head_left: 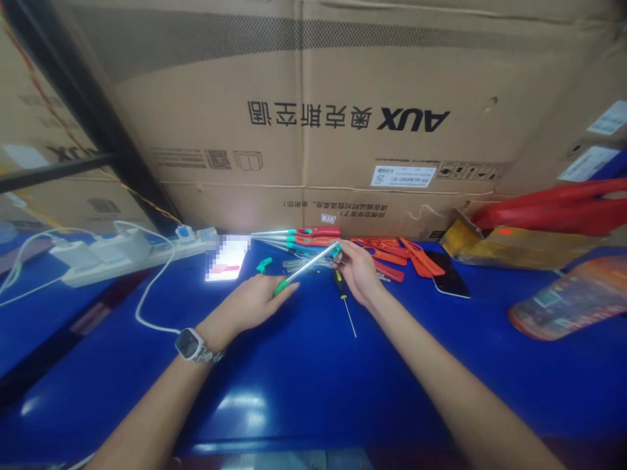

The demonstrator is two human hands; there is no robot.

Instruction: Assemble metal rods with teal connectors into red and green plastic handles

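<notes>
My left hand (257, 303) is closed around the green lower end of a slim silver metal tube (311, 266), which slants up to the right. At the tube's upper end, my right hand (360, 271) pinches a small green plastic piece (336, 250), partly hidden by the fingers. Whether that piece is joined to the tube I cannot tell. Just below the right fingers lies a screwdriver (339, 282) with a black and yellow handle. A loose green plastic part (264, 264) rests beyond my left hand. Behind the hands are several long-nosed lighters (318, 232) with red bodies and silver barrels.
Red-orange plastic shells (421, 259) and a dark phone (450, 277) lie at right, near an opened yellow box (494, 245) and a tilted plastic jar (571, 297). A lit phone (228, 261) and a white power strip (142, 258) with cables stand left. A large cardboard box (343, 65) backs the blue table (304, 385).
</notes>
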